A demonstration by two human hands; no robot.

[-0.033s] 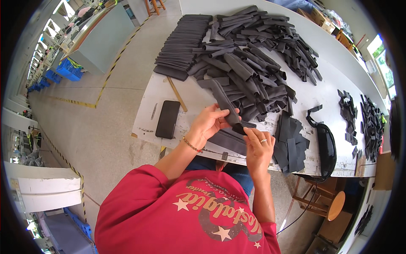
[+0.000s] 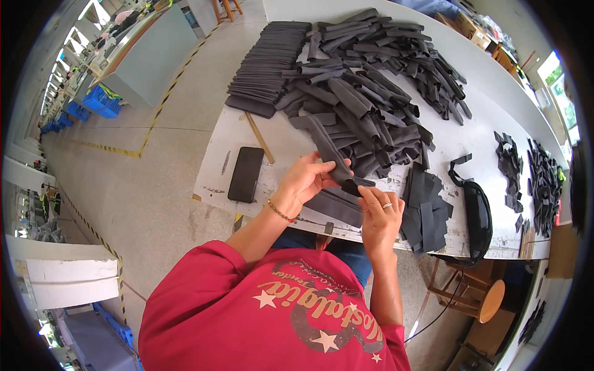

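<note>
Gripping dark strip (image 2: 331,157): left hand (image 2: 306,179), right hand (image 2: 378,213) both closed | white table (image 2: 482,123) | grey workshop floor (image 2: 154,179)

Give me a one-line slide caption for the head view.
Both hands, left hand and right hand, grip a dark strip over a white table heaped with strips, a phone alongside.

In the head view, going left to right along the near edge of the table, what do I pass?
Black phone → left hand → dark strip pinched by both hands → right hand → flat stack of dark cut pieces → black pouch → scattered small dark pieces.
</note>
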